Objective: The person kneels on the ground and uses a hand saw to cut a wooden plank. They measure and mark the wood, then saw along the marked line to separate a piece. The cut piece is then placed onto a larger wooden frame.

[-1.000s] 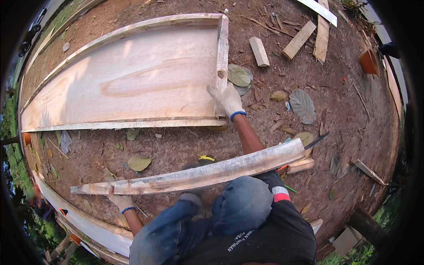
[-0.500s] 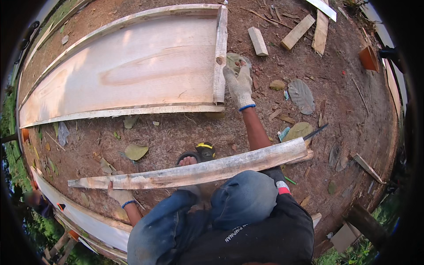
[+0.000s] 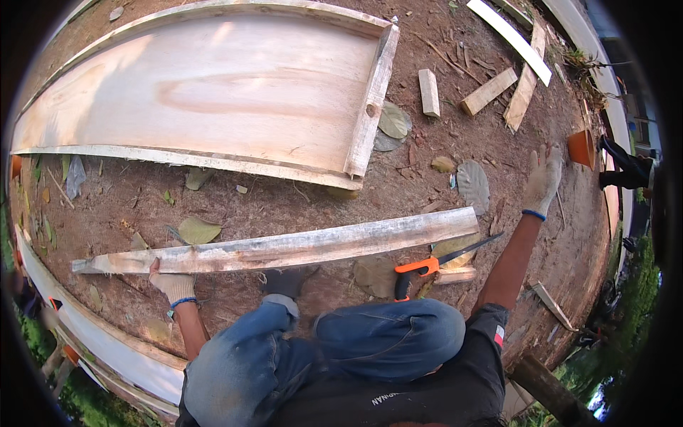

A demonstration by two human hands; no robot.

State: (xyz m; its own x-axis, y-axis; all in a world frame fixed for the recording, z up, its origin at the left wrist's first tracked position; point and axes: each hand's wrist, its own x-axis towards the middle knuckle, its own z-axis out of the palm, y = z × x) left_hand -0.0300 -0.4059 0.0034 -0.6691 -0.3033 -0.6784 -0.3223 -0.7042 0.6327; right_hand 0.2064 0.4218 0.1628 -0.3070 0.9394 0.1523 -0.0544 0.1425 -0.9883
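Observation:
My left hand (image 3: 173, 285), in a pale knit glove with a blue cuff, grips a long wooden plank (image 3: 299, 248) close to its left end. The plank lies across in front of my knees, its right end slightly farther off. Stretched out to the right, my right hand (image 3: 543, 179) is gloved too, with its fingers apart and nothing in it. Beyond its fingertips stands an orange pot-shaped container (image 3: 581, 149). A handsaw with an orange and black handle (image 3: 418, 267) rests by my right knee, its dark blade pointing right. Beneath the blade is a short wood piece (image 3: 455, 275).
A large shallow wooden frame with a plywood face (image 3: 256, 85) fills the far left. Wood offcuts (image 3: 429, 92), a crossed board (image 3: 526, 89) and a white strip (image 3: 509, 35) lie at the far right. Dry leaves (image 3: 472, 186) dot the soil. Another person's legs (image 3: 626, 162) show at the right edge.
My right hand has left the end of the wooden frame and swung right, opening out. The plank has shifted forward and left with my left hand on it, uncovering the saw's handle.

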